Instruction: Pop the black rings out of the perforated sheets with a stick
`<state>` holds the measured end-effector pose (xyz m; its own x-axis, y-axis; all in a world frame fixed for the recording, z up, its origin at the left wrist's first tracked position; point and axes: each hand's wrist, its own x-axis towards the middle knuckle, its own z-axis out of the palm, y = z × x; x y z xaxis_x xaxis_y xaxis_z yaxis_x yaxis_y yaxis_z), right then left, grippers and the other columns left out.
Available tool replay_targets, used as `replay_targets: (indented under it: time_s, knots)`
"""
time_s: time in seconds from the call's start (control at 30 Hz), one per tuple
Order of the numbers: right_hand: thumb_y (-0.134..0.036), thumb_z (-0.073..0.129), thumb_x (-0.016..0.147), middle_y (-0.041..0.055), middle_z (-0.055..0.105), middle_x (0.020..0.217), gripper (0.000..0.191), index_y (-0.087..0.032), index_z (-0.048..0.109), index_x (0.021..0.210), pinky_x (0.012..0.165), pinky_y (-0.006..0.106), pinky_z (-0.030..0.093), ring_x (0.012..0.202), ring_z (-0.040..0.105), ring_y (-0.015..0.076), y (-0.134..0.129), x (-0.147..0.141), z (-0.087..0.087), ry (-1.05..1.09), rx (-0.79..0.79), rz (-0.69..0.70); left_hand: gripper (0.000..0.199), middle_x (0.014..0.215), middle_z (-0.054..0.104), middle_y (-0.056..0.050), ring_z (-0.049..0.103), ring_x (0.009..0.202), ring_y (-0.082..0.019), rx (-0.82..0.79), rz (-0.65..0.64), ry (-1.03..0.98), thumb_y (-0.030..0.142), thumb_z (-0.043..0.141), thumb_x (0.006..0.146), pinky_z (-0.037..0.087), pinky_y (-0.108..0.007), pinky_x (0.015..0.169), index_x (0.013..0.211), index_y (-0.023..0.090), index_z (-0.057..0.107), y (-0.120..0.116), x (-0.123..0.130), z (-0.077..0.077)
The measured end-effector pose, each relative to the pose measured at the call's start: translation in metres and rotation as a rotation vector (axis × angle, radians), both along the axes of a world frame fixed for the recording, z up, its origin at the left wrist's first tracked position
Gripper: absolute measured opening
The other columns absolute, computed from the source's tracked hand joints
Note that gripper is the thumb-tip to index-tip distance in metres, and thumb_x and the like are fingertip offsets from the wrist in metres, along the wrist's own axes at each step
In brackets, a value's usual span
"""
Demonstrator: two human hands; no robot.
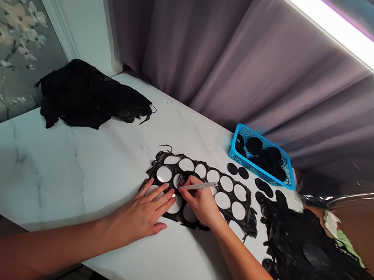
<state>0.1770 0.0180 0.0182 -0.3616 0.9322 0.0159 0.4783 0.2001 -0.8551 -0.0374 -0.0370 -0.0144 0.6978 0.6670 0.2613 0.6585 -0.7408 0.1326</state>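
Observation:
A black sheet (215, 188) with rows of round white openings lies on the white table. My left hand (147, 209) rests flat on its left end, fingers spread, holding nothing. Over the middle of the sheet, my right hand (201, 199) is closed around a slender white pen-like tool (205, 186), whose exact kind I cannot make out. Just beyond the right fingertips is a dark piece (186, 177) at one of the openings; its lower part is hidden by the hand. Two small black discs (238, 170) lie behind the sheet.
A blue basket (257, 165) of round black pieces stands at the back right. Black scraps (314, 255) are heaped along the right side. A pile of black material (83, 97) lies at the far left. Behind the table (105, 160) hangs a grey-purple curtain (188, 41).

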Motion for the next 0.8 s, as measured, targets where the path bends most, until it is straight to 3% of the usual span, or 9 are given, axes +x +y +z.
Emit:
replay_targets:
  time_s: [0.17,0.27,0.37,0.43,0.53,0.63,0.7,0.8]
  knots:
    - [-0.018,0.052,0.092,0.0001,0.052,0.073,0.022,-0.022,0.044,0.072,0.061,0.027,0.038,0.066,0.046,0.0157,-0.011,-0.003,-0.005,-0.154,0.209,0.051,0.051,0.144,0.053,-0.009,0.042,0.137,-0.030,-0.024,-0.010,-0.004,0.047,0.052,0.097,0.015,-0.052,0.118,0.138,0.017,0.050,0.001,0.000,0.003]
    - [-0.014,0.046,0.094,0.0052,0.056,0.082,0.019,-0.021,0.047,0.076,0.068,0.031,0.041,0.076,0.048,0.0195,-0.020,-0.005,-0.005,-0.351,0.387,0.204,0.048,0.142,0.055,-0.009,0.042,0.137,-0.030,-0.043,-0.021,-0.009,0.047,0.054,0.096,0.014,-0.052,0.119,0.134,0.017,0.054,0.002,-0.001,0.006]
    - [-0.012,0.045,0.092,0.0092,0.059,0.094,0.012,-0.020,0.050,0.085,0.074,0.032,0.042,0.085,0.049,0.0224,-0.006,0.001,0.001,-0.450,0.488,0.278,0.047,0.142,0.054,-0.008,0.043,0.137,-0.030,-0.054,-0.023,-0.005,0.046,0.055,0.095,0.013,-0.052,0.119,0.132,0.017,0.055,0.001,-0.002,0.008]
    - [-0.013,0.043,0.091,0.0103,0.059,0.096,0.011,-0.020,0.050,0.088,0.076,0.034,0.042,0.088,0.050,0.0235,0.021,0.013,0.008,-0.449,0.547,0.130,0.049,0.145,0.052,-0.008,0.042,0.138,-0.029,-0.050,-0.017,-0.008,0.043,0.055,0.096,0.014,-0.052,0.119,0.137,0.018,0.051,0.000,-0.002,0.007]
    - [-0.015,0.039,0.091,0.0084,0.056,0.082,0.016,-0.022,0.047,0.079,0.072,0.034,0.039,0.080,0.049,0.0238,0.071,0.037,0.018,-0.472,0.610,-0.275,0.051,0.147,0.050,-0.008,0.040,0.139,-0.029,-0.041,-0.016,-0.004,0.039,0.054,0.096,0.017,-0.053,0.118,0.142,0.019,0.045,-0.001,-0.002,0.007]
    - [-0.022,0.043,0.091,0.0039,0.054,0.072,0.017,-0.023,0.044,0.074,0.066,0.033,0.037,0.069,0.048,0.0204,0.102,0.046,0.024,-0.390,0.557,-0.439,0.051,0.146,0.051,-0.008,0.043,0.137,-0.030,-0.050,-0.026,0.007,0.040,0.055,0.096,0.020,-0.055,0.117,0.142,0.019,0.045,0.000,-0.004,0.010]
    - [-0.029,0.049,0.090,0.0006,0.053,0.064,0.018,-0.023,0.045,0.073,0.061,0.031,0.037,0.061,0.048,0.0175,0.103,0.039,0.024,-0.246,0.402,-0.395,0.051,0.144,0.052,-0.008,0.043,0.137,-0.030,-0.059,-0.041,0.004,0.041,0.056,0.095,0.023,-0.055,0.116,0.141,0.020,0.045,0.001,-0.005,0.015]
    - [-0.041,0.059,0.084,-0.0010,0.055,0.064,0.025,-0.023,0.047,0.072,0.054,0.028,0.042,0.057,0.053,0.0156,0.083,0.016,0.018,0.071,0.034,-0.227,0.051,0.141,0.054,-0.011,0.045,0.135,-0.029,-0.067,-0.039,-0.005,0.039,0.058,0.095,0.030,-0.052,0.114,0.139,0.018,0.046,0.001,-0.007,0.023]
